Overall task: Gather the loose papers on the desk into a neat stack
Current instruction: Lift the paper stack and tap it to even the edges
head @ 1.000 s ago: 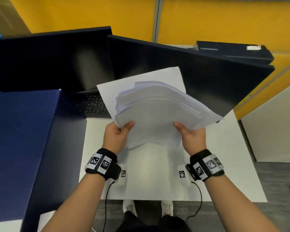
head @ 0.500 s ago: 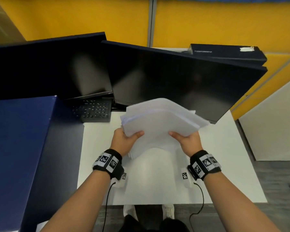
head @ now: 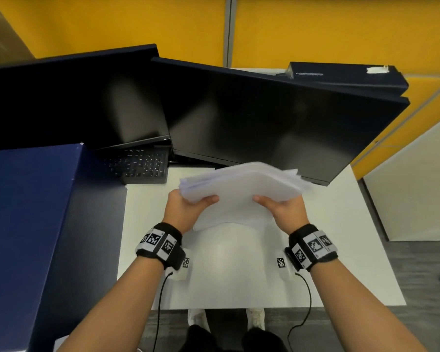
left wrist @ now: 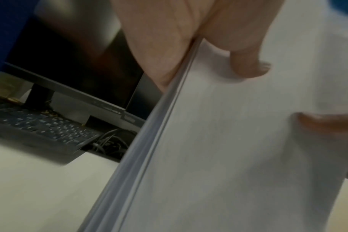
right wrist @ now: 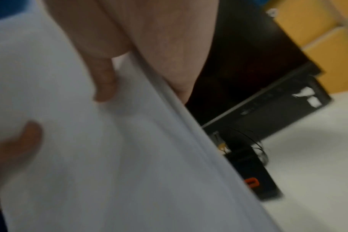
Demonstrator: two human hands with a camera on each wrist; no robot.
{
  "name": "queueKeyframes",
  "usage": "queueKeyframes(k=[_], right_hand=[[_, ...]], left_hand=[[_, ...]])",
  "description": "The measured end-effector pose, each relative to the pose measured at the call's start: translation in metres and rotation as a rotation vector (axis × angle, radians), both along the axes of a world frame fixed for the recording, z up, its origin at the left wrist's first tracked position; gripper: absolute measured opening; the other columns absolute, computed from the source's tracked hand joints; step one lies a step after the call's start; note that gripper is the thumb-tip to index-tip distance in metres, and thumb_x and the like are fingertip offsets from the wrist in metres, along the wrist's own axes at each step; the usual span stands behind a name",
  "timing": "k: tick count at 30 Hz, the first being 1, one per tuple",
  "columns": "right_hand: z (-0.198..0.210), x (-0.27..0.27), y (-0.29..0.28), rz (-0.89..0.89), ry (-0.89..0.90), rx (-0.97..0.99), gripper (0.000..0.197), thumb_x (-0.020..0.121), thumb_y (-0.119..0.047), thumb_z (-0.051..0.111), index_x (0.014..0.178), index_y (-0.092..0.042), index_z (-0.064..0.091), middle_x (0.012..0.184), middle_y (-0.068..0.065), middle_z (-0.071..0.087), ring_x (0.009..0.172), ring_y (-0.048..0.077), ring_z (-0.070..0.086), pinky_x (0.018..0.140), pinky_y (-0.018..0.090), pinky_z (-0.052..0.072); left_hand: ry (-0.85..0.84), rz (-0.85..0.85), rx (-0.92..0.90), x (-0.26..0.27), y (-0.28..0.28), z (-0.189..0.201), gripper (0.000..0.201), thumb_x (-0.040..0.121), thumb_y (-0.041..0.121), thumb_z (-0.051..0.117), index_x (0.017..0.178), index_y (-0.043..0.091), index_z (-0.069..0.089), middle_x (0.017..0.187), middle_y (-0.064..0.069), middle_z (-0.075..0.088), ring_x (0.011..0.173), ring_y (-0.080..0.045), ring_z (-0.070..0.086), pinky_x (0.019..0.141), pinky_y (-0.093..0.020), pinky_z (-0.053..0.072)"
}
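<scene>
Bundle of papers (head: 241, 189) held above the white counter (head: 353, 250), in front of the monitors (head: 264, 118). Left hand (head: 186, 212) and right hand (head: 285, 212) each pinch a near corner, thumb on top, fingers beneath. Beyond both grips the far edges fan unevenly. Gathering appears done; squaring the edges and setting the stack down remain.
</scene>
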State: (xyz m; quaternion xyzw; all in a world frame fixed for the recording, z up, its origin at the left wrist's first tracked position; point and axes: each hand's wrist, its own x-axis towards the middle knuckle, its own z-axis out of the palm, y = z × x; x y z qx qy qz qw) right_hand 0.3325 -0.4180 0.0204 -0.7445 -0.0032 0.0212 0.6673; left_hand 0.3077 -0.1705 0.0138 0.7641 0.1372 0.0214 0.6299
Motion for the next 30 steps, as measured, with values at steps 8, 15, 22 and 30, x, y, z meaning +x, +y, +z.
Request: queueKeyframes(k=[8, 15, 22, 30], right_hand=[[-0.005, 0.004, -0.002, -0.068, 0.094, -0.083, 0.038, 0.073, -0.017, 0.088, 0.108, -0.014, 0.073, 0.103, -0.002, 0.077, 0.096, 0.013, 0.074, 0.091, 0.041, 0.059], [0.025, 0.006, -0.005, -0.086, -0.057, 0.066, 0.035, 0.076, -0.019, 0.085, 0.106, -0.008, 0.072, 0.095, -0.009, 0.077, 0.088, 0.007, 0.074, 0.073, 0.022, 0.057], [0.053, 0.017, 0.014, -0.234, -0.115, 0.013, 0.034, 0.086, -0.036, 0.070, 0.070, -0.007, 0.063, 0.066, -0.003, 0.060, 0.064, 0.012, 0.056, 0.065, 0.029, 0.046], [0.004, 0.021, -0.019, 0.080, 0.088, -0.046, 0.049, 0.068, -0.012, 0.088, 0.114, -0.014, 0.070, 0.108, -0.001, 0.076, 0.099, 0.017, 0.073, 0.091, 0.046, 0.058]], left_hand=[[0.022, 0.094, -0.045, 0.002, -0.007, -0.006, 0.036, 0.065, 0.026, 0.093, 0.096, 0.022, 0.074, 0.097, 0.002, 0.078, 0.095, -0.019, 0.075, 0.079, -0.031, 0.060], [-0.271, 0.169, -0.262, 0.006, -0.014, 0.032, 0.051, 0.080, 0.055, 0.064, 0.099, 0.008, 0.066, 0.092, -0.002, 0.071, 0.081, -0.013, 0.067, 0.072, -0.025, 0.053], [-0.185, 0.354, -0.196, 0.018, -0.033, 0.055, 0.042, 0.083, 0.052, 0.067, 0.078, 0.010, 0.065, 0.072, 0.004, 0.063, 0.069, -0.011, 0.059, 0.069, -0.030, 0.049], [0.056, -0.027, 0.020, 0.008, 0.001, 0.006, 0.044, 0.068, 0.023, 0.090, 0.107, 0.018, 0.071, 0.100, 0.006, 0.075, 0.096, -0.012, 0.071, 0.087, -0.034, 0.060]])
